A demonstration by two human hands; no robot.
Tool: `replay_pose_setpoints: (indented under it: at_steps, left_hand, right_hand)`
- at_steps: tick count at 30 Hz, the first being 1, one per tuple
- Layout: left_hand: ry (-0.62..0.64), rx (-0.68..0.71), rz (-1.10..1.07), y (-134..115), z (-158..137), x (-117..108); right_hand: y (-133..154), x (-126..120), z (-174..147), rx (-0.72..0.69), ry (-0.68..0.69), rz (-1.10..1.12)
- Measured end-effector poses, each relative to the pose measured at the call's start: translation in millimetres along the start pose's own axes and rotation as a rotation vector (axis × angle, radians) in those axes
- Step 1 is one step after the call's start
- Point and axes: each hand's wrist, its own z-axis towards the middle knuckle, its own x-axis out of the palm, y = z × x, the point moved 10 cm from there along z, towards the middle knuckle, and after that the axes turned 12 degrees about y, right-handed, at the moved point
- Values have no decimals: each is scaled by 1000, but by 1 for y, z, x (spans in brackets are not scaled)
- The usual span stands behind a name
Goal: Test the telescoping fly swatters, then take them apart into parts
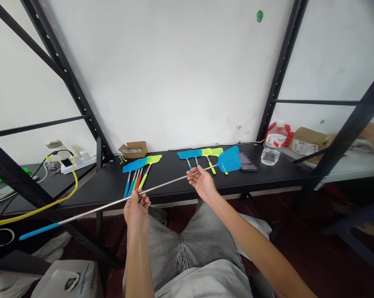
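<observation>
Swatter (168, 183), long-shafted and blue-headed, spans left hand (136, 209) and right hand (203, 182).

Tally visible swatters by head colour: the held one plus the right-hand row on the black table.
Blue: 3 (held swatter, leftmost row swatter, second row swatter)
Lime: 2 (third row swatter, fourth row swatter)
Total: 5

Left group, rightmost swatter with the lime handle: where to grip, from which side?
I'd pinch the lime handle across its width, coming from the front right: it's slim, slants toward the front, and has no other handle on its right, while the red handle lies close on its left. The head is wide and flat, likely a worse grip.
</observation>
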Motion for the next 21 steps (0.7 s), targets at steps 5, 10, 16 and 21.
replay_pose_setpoints:
  at_steps: [5,10,16,21]
  left_hand:
    - [12,-24,47,3,-2,6]
    - [37,-42,88,5,-3,14]
    - [82,-51,124,9,-3,21]
    - [103,-54,136,10,-4,24]
  right_hand:
    - [-1,4,-2,-12,22,-39]
    - [-3,11,-4,-19,48,-65]
    - [-3,16,-6,-21,56,-66]
    - [-3,16,-6,-21,65,-69]
